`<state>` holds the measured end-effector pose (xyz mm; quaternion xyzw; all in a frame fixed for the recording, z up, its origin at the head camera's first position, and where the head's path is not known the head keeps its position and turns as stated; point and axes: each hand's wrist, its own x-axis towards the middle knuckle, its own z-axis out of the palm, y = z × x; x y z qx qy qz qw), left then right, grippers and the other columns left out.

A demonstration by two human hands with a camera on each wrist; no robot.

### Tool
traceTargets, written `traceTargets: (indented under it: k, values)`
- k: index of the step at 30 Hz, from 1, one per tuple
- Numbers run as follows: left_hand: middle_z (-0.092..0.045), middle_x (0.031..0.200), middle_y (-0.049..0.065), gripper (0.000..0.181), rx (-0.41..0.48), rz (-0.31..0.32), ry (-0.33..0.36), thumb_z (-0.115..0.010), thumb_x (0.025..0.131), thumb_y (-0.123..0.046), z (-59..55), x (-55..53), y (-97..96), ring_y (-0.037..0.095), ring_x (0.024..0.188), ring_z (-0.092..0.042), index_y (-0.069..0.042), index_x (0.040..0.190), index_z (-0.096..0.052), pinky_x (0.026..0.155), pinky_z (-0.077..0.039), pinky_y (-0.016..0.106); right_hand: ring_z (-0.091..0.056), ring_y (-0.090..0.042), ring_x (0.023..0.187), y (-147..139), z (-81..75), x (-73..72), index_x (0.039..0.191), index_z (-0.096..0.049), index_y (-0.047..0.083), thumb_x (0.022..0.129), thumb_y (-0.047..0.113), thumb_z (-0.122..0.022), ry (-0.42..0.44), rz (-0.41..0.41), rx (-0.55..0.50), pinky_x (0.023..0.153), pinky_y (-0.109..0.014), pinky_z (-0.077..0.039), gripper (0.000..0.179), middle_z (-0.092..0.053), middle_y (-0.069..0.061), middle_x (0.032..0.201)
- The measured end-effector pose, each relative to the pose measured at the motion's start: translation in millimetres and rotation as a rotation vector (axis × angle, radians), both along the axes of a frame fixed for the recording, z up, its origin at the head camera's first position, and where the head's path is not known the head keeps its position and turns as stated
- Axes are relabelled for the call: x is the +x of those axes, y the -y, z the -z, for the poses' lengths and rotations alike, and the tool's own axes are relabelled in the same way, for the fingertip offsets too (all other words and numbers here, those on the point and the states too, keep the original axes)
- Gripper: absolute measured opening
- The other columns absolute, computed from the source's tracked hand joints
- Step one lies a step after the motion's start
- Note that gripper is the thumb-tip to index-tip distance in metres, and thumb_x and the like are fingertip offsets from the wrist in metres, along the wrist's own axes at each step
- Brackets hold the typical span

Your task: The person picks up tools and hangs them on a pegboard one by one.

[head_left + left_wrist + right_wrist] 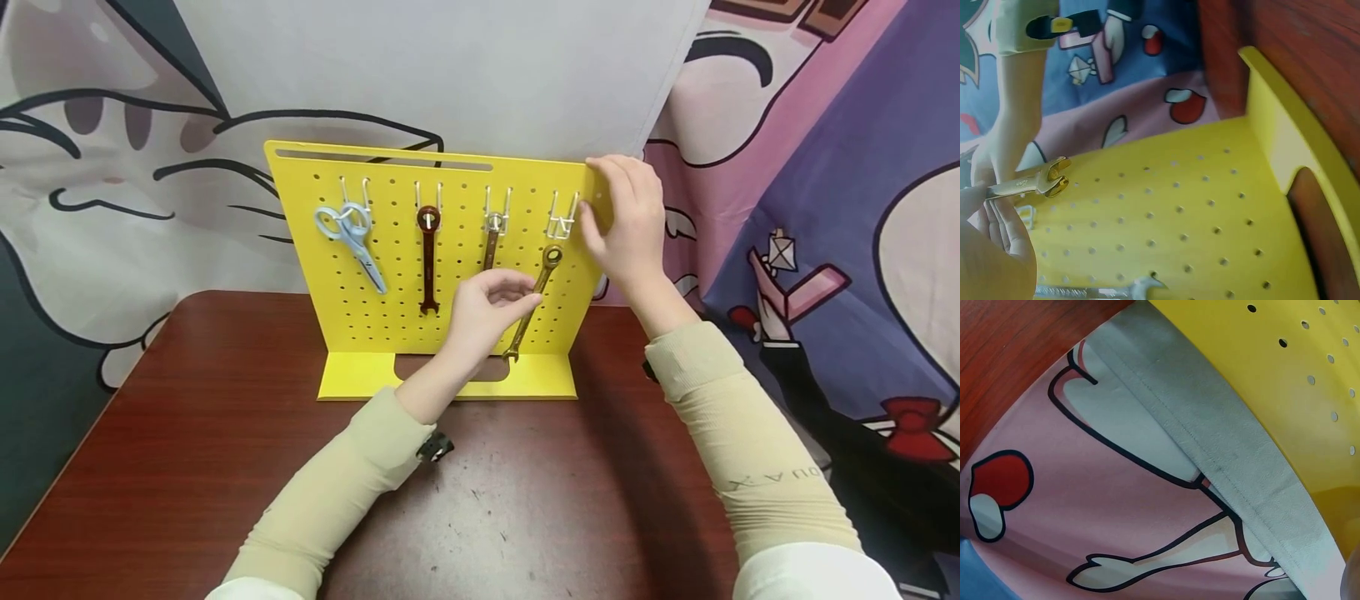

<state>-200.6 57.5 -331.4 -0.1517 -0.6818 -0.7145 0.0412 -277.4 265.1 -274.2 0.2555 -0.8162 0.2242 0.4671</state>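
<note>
My left hand (483,312) pinches a gold-toned combination wrench (535,302) between thumb and fingers, in front of the yellow pegboard (465,312). The wrench slants, its ring end up, just below the rightmost white hook (560,225). In the left wrist view its open-ended jaw (1054,179) points away from the hand. My right hand (633,221) grips the board's upper right edge, thumb on the front. A silver wrench (491,242), partly behind the left hand, a dark reddish wrench (428,262) and light blue scissors (354,237) hang on other hooks.
The pegboard's yellow base (360,377) stands on a reddish-brown wooden table (225,417). Behind and to the right hangs cartoon-printed cloth (480,75), close to the board's back edge.
</note>
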Motion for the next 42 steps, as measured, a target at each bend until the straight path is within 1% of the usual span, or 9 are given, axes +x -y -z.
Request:
traceTargets:
  k: [5,12,18,23,29,36,42]
  values:
    - [-0.078,0.109,0.025,0.022,-0.003,-0.012,-0.045,-0.082,0.09,0.0,-8.4,-6.6,-11.7,0.034,0.098,-0.075,0.006,0.111,-0.077,0.089,-0.062,0.025,-0.057,-0.043,0.128,0,0.6,0.2,0.133,-0.065,-0.002,0.093,0.01,-0.066,-0.005,-0.004,-0.004,0.118,-0.049,-0.041,0.041,-0.067,-0.023,0.13]
    - [-0.078,0.111,0.024,0.022,0.019,-0.021,-0.037,-0.08,0.092,0.0,-11.8,-15.2,-18.6,0.032,0.099,-0.074,0.006,0.112,-0.077,0.091,-0.061,0.023,-0.057,-0.043,0.128,-2,2.2,-0.5,0.133,-0.065,-0.002,0.094,0.01,-0.066,-0.005,-0.006,-0.002,0.118,-0.05,-0.041,0.041,-0.067,-0.023,0.13]
    - [-0.077,0.111,0.025,0.021,0.045,-0.035,0.0,-0.08,0.092,0.0,-7.9,-21.5,-22.1,0.03,0.099,-0.074,0.006,0.112,-0.077,0.09,-0.061,0.022,-0.057,-0.043,0.128,-2,2.9,-0.7,0.133,-0.065,-0.003,0.094,0.01,-0.066,-0.008,-0.009,0.001,0.118,-0.05,-0.041,0.041,-0.067,-0.023,0.13]
    - [-0.078,0.111,0.024,0.021,0.049,-0.067,0.022,-0.081,0.091,0.001,-4.2,-27.1,-26.2,0.031,0.1,-0.074,0.006,0.111,-0.077,0.091,-0.062,0.024,-0.057,-0.043,0.127,-2,3.2,-0.9,0.133,-0.065,-0.003,0.094,0.01,-0.066,-0.008,-0.011,0.004,0.117,-0.051,-0.041,0.042,-0.067,-0.023,0.129]
    - [-0.079,0.11,0.022,0.021,0.037,-0.119,0.05,-0.082,0.09,0.0,-1.1,-34.0,-31.1,0.029,0.098,-0.075,0.004,0.11,-0.078,0.09,-0.062,0.023,-0.057,-0.042,0.127,0,2.8,-0.8,0.133,-0.066,-0.002,0.093,0.01,-0.066,-0.01,-0.02,-0.006,0.116,-0.051,-0.041,0.041,-0.068,-0.023,0.129]
    - [-0.081,0.107,0.02,0.019,0.007,-0.16,0.039,-0.083,0.089,-0.001,-1.7,-39.3,-35.5,0.031,0.096,-0.077,0.003,0.108,-0.079,0.087,-0.063,0.022,-0.057,-0.042,0.127,0,2.0,-1.1,0.134,-0.065,-0.002,0.095,0.01,-0.066,-0.01,-0.012,-0.002,0.117,-0.05,-0.041,0.041,-0.067,-0.023,0.13]
    - [-0.081,0.105,0.02,0.017,-0.041,-0.19,0.001,-0.082,0.091,-0.004,-1.6,-41.3,-39.0,0.032,0.096,-0.078,0.003,0.107,-0.08,0.085,-0.063,0.022,-0.057,-0.042,0.127,0,2.4,-1.7,0.134,-0.065,-0.002,0.094,0.01,-0.065,-0.011,-0.018,-0.012,0.117,-0.05,-0.04,0.041,-0.067,-0.023,0.13]
